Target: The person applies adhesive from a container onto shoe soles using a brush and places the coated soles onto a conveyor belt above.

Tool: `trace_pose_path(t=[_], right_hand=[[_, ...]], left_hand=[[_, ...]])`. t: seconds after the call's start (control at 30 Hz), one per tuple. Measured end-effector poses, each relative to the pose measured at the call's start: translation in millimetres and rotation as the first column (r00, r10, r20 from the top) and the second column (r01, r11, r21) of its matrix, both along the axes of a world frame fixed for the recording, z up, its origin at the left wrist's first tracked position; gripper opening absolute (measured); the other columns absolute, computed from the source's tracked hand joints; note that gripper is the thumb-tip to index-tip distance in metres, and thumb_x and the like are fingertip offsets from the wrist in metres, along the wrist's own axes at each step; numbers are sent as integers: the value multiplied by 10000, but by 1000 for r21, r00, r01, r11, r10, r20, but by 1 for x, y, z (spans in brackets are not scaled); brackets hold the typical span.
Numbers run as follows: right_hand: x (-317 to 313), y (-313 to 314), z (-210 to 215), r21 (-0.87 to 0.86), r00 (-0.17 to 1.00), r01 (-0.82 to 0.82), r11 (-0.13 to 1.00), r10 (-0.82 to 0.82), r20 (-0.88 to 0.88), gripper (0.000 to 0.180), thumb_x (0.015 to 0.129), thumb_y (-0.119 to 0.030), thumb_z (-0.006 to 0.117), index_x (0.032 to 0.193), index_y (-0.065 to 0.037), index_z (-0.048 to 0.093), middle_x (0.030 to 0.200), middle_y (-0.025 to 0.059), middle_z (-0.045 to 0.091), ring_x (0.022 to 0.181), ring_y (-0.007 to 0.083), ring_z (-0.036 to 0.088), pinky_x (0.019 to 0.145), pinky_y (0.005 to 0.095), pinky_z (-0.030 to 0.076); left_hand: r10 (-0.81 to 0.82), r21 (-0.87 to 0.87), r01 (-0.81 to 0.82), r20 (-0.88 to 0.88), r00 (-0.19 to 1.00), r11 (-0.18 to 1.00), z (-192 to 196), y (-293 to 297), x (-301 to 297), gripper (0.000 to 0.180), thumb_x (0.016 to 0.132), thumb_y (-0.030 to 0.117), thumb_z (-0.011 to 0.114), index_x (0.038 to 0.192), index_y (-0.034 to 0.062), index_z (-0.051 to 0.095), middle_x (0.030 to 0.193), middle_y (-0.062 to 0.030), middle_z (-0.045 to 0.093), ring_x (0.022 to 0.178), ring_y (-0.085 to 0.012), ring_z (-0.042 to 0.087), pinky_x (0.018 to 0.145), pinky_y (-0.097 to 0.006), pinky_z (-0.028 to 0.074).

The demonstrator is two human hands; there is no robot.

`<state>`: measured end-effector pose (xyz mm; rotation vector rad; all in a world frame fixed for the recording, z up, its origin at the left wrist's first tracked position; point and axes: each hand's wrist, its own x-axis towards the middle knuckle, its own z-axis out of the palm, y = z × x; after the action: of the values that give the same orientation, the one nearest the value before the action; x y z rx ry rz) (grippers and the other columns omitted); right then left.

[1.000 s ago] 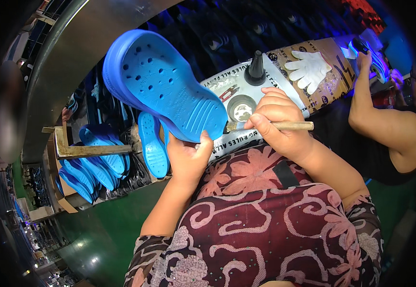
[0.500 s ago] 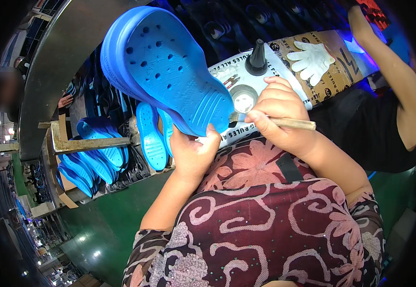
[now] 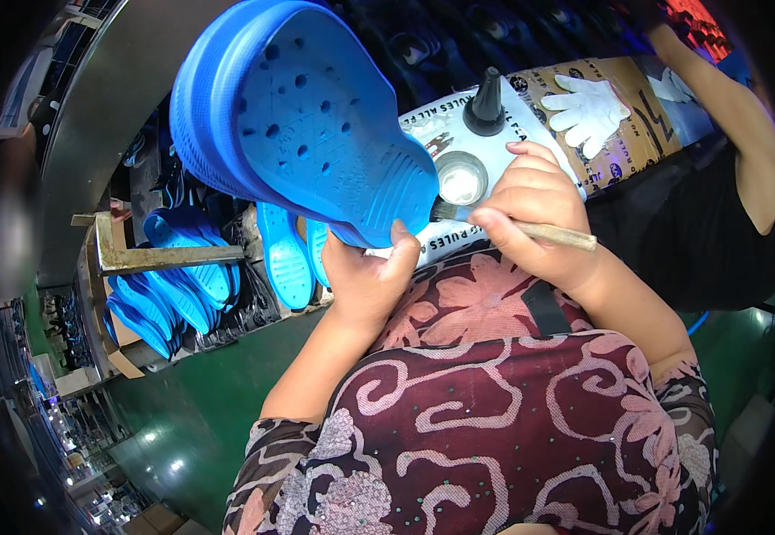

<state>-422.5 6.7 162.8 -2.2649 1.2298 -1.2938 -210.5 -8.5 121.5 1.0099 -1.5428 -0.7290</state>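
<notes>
My left hand (image 3: 370,276) grips the narrow end of a blue shoe sole (image 3: 316,125), thumb on its inner face. The sole has scattered holes at its broad end and ridges near my thumb; its thick sidewall looks layered. Between the fingers of my right hand (image 3: 539,205) is a brush with a wooden handle (image 3: 557,234). Its dark bristles (image 3: 442,212) meet the sole's edge at the narrow end. Right beside them sits a small round dish (image 3: 461,180) with whitish contents. A black cone-shaped bottle (image 3: 486,105) stands behind the dish.
Printed white sheeting (image 3: 530,147) and brown cardboard (image 3: 646,134) cover the work surface, with a white glove (image 3: 588,111) on the cardboard. More blue soles (image 3: 285,259) lie at left, several beside a metal bracket (image 3: 164,259). Another person's arm (image 3: 735,107) reaches in at right.
The sole in my left hand has shifted slightly up and left and tilted, showing more sidewall. The brush stays at its narrow end. The other person's arm has moved.
</notes>
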Motion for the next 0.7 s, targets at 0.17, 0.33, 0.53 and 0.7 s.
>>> trace_pose_path(t=[0.17,0.33,0.53,0.7], right_hand=[[-2,-3,7,8,999,3,1000,-3,51,178,811,-182,667,673,-73,646,616,39,581,636,225,567,870,406,413],[4,-1,1,-5,1000,-15,1000,16,26,199,827,-198,650,668,-78,649,616,33,578,635,208,564,877,394,416],[-2,2,9,77,1000,-26,997,25,13,229,860,-188,586,673,-77,660,619,34,590,631,209,560,916,419,398],[5,-6,4,53,999,-15,998,17,-36,242,870,-193,545,693,-70,655,652,38,580,656,217,556,943,448,382]], left_hand=[[4,-25,-5,-30,1000,1000,-1,-1,-2,326,706,-25,652,1012,-30,539,862,-102,642,759,-181,629,715,-301,496],[15,-26,-16,-45,999,1000,2,-3,-4,289,707,-30,651,977,-27,550,851,-103,643,753,-178,631,703,-297,495],[16,-85,-18,-26,1000,996,1,-2,0,250,700,-40,655,933,-21,566,830,-106,648,717,-180,638,664,-288,496],[-21,-130,30,70,997,991,-4,-4,-1,211,694,-44,653,898,-16,607,756,-103,643,651,-195,639,626,-293,501]])
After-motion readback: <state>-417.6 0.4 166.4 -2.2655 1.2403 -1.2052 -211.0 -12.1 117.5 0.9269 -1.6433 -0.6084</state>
